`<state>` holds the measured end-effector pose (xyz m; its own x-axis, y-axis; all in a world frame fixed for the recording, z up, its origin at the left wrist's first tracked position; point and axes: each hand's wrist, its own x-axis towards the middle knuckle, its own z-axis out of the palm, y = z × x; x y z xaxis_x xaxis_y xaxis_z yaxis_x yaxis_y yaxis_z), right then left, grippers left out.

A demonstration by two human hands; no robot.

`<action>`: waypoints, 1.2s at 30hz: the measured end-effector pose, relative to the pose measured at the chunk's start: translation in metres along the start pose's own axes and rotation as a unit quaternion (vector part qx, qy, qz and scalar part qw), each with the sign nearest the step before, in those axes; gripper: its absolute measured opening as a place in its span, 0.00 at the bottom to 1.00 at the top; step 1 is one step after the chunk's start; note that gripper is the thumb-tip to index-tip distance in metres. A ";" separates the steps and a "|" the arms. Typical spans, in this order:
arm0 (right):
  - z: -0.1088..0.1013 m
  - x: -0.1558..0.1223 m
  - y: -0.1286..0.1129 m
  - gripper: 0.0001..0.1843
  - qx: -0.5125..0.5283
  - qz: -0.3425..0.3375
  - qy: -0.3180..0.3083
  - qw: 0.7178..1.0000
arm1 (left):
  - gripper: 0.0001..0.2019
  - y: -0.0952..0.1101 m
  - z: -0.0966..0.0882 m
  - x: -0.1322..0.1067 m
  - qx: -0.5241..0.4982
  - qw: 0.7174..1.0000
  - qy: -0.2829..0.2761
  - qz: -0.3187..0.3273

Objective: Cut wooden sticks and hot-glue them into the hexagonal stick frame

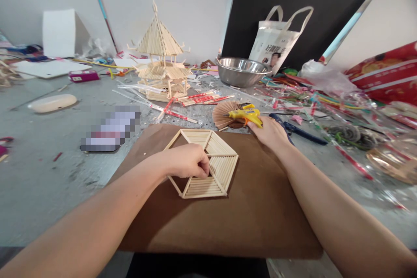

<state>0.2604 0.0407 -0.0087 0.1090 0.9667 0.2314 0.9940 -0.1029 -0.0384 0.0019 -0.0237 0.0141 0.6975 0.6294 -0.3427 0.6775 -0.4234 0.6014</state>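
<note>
From the head camera, the left hand rests on a flat hexagon of wooden sticks, its fingers curled together and pressing down near the hexagon's centre, the fingertips tucked under so that a pinch cannot be told. The hexagon lies flat on a brown board, near its far edge, with some of its wedge sections filled by sticks and others open. The right hand reaches to the board's far edge and closes its fingers around the handle of a yellow glue gun. The gun lies with its long axis running left to right, nozzle pointing left, over a small fan of sticks. Beyond stands a stick pagoda, upright on the grey table. To its right sits a metal bowl; its contents cannot be seen.
</note>
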 end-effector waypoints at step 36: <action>0.000 0.000 0.000 0.25 -0.001 -0.001 -0.007 1.000 | 0.10 0.002 0.003 0.002 0.032 0.999 0.006 -0.013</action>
<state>0.2599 0.0402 -0.0085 0.1062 0.9703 0.2175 0.9943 -0.1009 -0.0353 0.0054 -0.0252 0.0131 0.6768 0.6481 -0.3491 0.7094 -0.4476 0.5444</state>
